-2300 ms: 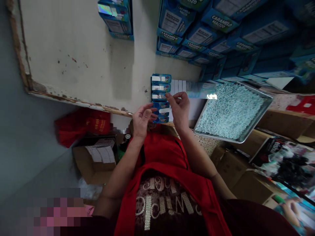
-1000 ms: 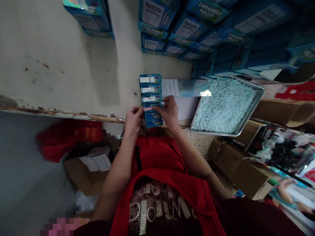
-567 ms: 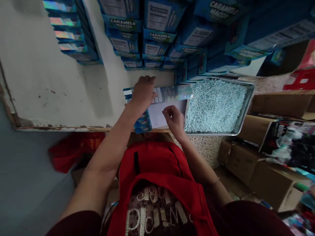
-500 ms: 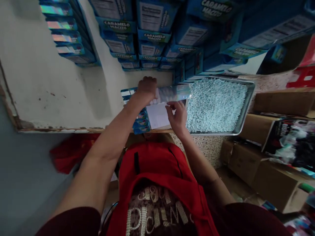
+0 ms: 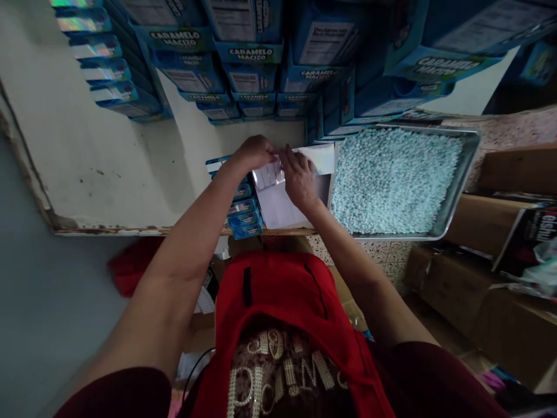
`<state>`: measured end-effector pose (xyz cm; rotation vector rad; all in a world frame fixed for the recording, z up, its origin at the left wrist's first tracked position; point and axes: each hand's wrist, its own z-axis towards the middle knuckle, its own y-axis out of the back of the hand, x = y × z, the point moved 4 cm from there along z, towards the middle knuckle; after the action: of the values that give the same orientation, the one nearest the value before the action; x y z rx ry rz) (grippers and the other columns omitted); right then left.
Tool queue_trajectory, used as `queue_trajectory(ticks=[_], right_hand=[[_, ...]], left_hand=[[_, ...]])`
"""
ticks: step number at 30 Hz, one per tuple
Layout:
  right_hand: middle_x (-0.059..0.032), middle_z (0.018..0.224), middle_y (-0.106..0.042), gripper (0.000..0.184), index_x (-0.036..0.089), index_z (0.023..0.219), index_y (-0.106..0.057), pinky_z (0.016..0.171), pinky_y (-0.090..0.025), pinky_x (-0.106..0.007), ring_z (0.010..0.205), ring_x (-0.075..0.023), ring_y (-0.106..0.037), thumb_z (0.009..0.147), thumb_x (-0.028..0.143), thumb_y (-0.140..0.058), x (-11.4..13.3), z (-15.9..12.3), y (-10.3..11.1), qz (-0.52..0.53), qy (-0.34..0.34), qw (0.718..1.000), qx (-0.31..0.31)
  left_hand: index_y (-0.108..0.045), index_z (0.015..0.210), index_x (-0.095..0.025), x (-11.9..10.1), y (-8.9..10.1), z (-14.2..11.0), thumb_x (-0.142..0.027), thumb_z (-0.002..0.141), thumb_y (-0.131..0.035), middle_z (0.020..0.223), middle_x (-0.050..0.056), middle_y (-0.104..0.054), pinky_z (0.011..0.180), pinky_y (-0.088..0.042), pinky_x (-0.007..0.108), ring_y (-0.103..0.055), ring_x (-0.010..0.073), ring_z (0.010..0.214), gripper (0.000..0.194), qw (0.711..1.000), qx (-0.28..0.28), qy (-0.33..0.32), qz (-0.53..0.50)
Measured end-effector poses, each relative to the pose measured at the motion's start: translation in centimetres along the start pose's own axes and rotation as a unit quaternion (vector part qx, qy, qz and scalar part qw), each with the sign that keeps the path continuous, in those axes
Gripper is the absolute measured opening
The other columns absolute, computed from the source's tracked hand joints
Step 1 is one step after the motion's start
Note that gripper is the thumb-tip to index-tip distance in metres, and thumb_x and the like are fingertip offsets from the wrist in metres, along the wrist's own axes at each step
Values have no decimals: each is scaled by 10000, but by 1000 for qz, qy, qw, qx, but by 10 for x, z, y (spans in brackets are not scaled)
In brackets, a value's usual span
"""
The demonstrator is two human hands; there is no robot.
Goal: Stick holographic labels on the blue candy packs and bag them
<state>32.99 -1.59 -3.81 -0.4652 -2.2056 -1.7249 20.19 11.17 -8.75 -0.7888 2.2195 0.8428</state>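
Note:
My left hand reaches over the row of small blue candy boxes. Its thumb and fingers are pinched at the left part of a thin glossy strip with white sections. Against the same strip is my right hand, its bent fingers closed on the strip beside the left fingertips. What lies exactly under the fingertips is hidden. A white sheet lies under the strip, right of the boxes. Several boxes carry a shiny white band on top; my left forearm covers part of the row.
A metal tray of pale blue candies stands at the right. Stacked blue cartons line the back. At the back left is a carton of shiny-banded boxes. Cardboard boxes stand below right, beyond the worn table edge.
Both hands have left the small boxes and come together on the glossy strip. My left hand crossed over the row; my right moved up onto the strip, which is now tilted. The view shifted too.

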Motion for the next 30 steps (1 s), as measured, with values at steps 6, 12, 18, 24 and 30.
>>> queue_trajectory(ticks=[6, 12, 18, 24, 30], right_hand=[[-126, 1534, -667, 563, 254, 1578, -612, 1146, -430, -575, 1410, -358, -535, 1061, 142, -419, -1, -46, -3, -18, 7, 1000, -1], [-44, 767, -698, 249, 247, 1098, -820, 837, -431, -408, 809, -225, -633, 1077, 351, -595, 18, -95, 42, 52, -82, 987, -124], [69, 581, -479, 166, 251, 945, -798, 583, -347, -303, 549, -115, -415, 933, 416, -806, 53, -130, 77, 442, -214, 866, -96], [45, 624, -600, 237, 252, 898, -810, 553, -420, -270, 569, -106, -468, 853, 473, -885, 85, -142, 82, 575, -252, 778, 32], [-29, 780, -787, 259, 241, 831, -831, 589, -523, -289, 661, -157, -649, 787, 479, -923, 97, -161, 45, 571, -286, 766, 75]], left_hand=[[-764, 779, -148, -11, 0, -7, -84, 722, -846, 784, 81, -699, 1086, -514, 444, -743, 328, 1059, 119, 989, 29, 7, 146], [-761, 1069, -79, -40, -2, -20, -108, 919, -692, 1052, 162, -770, 1185, -455, 496, -674, 329, 1259, 168, 968, 12, -61, 241], [-757, 1142, -236, -49, 26, -129, -382, 1006, -741, 1209, 104, -770, 1206, -456, 487, -631, 302, 1299, 200, 975, -124, -174, 57], [-769, 1180, -195, 15, 8, -235, -584, 700, -968, 1084, 99, -804, 832, -636, 360, -770, 240, 965, 649, 913, -24, -26, -407], [-765, 789, -166, 72, -18, -290, -484, 632, -1008, 710, 31, -744, 644, -612, 286, -711, 162, 622, 430, 868, -123, 111, -468]])
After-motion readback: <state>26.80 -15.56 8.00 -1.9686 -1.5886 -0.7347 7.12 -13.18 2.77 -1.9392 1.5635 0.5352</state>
